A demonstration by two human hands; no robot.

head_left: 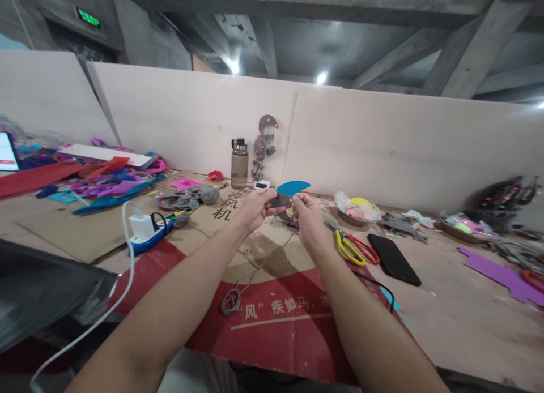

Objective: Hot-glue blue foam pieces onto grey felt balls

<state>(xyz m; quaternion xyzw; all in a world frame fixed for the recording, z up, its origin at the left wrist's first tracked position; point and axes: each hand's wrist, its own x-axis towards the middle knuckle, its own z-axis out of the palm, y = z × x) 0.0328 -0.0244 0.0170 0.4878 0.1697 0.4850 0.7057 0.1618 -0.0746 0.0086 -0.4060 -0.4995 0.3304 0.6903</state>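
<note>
Over the middle of the bench (454,330), the left hand (258,209) has its grip closed on a small dark grey piece (280,200), thumb and fingers pinching it. The right hand (306,216) has its fingertips pinched together at the piece's right edge; whether they hold the piece itself or something finer is too small to tell. A blue half-round piece (294,187) shows just behind them. Grey yarn trails across the printed cardboard (272,268) below, ending in a loose coil (230,301) between the forearms. Near the right wrist lie yellow-handled scissors (356,256) and red-handled scissors (370,250), then a black phone (394,259); a bowl (356,218) holding a plastic bag sits beyond. A water bottle (239,167) stands against the partition (182,115), beside a hanging grey ornament (267,122). To the left, a blue power strip (147,245) carries a white plug and cable (128,280), with heaped coloured scraps (114,183) farther back.
</note>
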